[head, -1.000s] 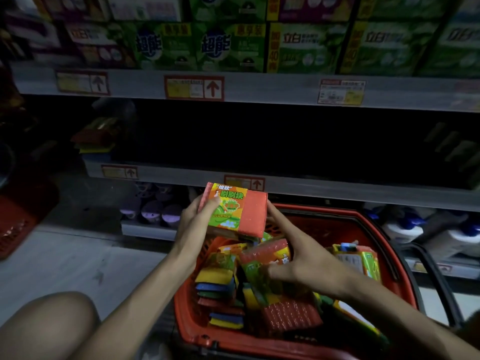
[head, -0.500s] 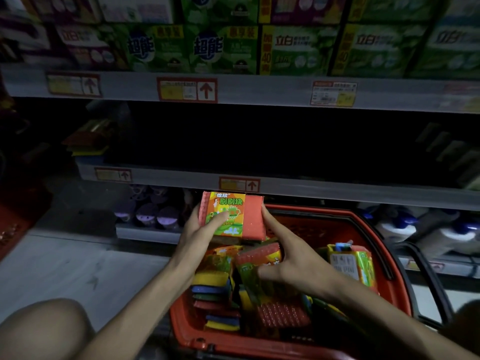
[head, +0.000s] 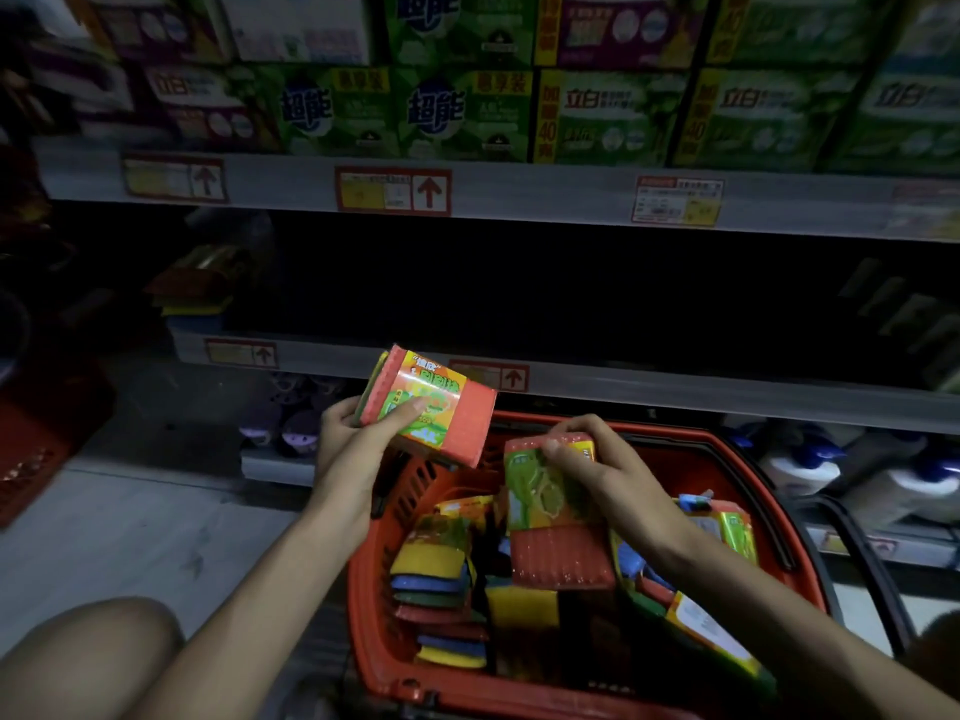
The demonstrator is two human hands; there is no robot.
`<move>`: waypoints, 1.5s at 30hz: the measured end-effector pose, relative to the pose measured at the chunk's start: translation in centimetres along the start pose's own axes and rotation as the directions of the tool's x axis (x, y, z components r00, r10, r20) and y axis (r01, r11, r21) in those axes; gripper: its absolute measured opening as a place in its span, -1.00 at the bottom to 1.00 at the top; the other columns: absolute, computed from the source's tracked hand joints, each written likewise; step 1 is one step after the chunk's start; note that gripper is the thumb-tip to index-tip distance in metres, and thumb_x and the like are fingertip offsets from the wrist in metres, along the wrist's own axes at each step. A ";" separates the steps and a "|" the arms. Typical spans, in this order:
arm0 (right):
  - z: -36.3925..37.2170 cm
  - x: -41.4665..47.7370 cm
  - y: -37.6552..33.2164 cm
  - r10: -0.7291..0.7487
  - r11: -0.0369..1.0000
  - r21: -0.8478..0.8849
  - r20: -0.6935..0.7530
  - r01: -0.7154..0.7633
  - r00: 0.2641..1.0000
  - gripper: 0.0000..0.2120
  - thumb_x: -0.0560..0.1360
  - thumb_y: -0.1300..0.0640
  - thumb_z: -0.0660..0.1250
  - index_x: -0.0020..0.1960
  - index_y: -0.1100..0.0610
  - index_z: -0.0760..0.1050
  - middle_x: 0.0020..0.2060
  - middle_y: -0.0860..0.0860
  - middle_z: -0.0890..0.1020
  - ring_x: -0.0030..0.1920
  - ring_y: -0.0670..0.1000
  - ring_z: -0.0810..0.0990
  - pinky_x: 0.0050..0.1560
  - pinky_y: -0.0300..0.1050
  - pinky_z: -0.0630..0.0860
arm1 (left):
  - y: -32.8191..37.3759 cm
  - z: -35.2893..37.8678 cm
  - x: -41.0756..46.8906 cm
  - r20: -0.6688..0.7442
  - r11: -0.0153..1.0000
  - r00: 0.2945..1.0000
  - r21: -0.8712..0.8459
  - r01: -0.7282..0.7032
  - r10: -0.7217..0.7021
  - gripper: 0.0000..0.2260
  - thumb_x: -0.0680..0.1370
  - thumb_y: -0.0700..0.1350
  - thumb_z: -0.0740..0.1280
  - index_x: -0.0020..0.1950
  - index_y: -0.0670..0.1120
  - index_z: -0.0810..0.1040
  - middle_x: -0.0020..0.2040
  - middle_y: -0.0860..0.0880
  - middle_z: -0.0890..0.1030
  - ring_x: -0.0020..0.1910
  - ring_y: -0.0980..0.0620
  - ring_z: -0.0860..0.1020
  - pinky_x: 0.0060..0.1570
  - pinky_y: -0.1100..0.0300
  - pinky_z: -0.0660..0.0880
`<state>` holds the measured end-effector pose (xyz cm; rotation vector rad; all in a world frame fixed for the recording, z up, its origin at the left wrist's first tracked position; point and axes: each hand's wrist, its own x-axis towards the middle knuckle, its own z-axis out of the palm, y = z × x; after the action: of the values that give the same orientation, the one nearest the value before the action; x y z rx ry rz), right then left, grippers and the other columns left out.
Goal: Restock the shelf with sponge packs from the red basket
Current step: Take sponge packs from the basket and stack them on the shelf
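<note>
Above the red basket [head: 374,610], left-hand fingers [head: 410,410] clasp an orange sponge pack [head: 441,407].

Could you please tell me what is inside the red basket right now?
The red basket holds many sponge packs: a stack of yellow, blue, green and red ones and an orange pack gripped by the right hand. The basket floor and lower packs are covered.

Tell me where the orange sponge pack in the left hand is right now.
In the head view, the orange sponge pack sits left of centre, held up by the left hand above the red basket's far-left rim, just below the middle shelf edge.
</note>
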<state>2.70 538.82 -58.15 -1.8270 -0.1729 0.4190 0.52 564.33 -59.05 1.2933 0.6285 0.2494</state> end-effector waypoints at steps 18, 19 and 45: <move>2.7 0.8 -0.1 -0.266 0.823 -0.518 0.017 0.236 0.964 -0.53 0.48 -0.33 0.38 0.34 -0.23 0.50 0.17 -0.25 0.60 0.15 -0.21 0.57 0.20 -0.08 0.56 | 1.4 -0.8 0.4 0.002 0.994 1.000 -0.111 -0.003 0.003 -0.49 0.43 -0.19 0.58 0.32 -0.10 0.47 0.14 -0.09 0.71 -0.07 0.07 0.73 -0.23 0.11 0.65; 2.8 0.8 -0.6 -0.285 0.821 -0.509 0.027 0.259 0.958 -0.50 0.49 -0.33 0.38 0.40 -0.25 0.47 0.18 -0.26 0.60 0.17 -0.22 0.56 0.21 -0.08 0.55 | 1.6 -0.8 0.4 -0.004 0.994 1.000 -0.112 -0.007 0.006 -0.49 0.44 -0.17 0.58 0.31 -0.11 0.46 0.11 -0.09 0.71 -0.14 0.11 0.73 -0.27 0.14 0.64; 14.4 7.2 -5.4 -0.319 0.900 -0.186 0.334 0.394 0.887 -0.31 0.50 -0.08 0.51 0.48 -0.42 0.24 0.20 -0.64 0.45 0.28 -0.50 0.42 0.21 -0.57 0.34 | 4.5 -8.8 4.4 0.024 0.966 0.979 0.163 -0.203 0.202 -0.44 0.45 -0.07 0.55 0.40 0.20 0.48 0.16 0.08 0.70 0.13 0.05 0.66 0.07 0.05 0.55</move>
<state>4.55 555.70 -57.91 -1.9154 -0.7942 0.4174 -0.05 574.96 -57.31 1.5196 0.5186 0.3664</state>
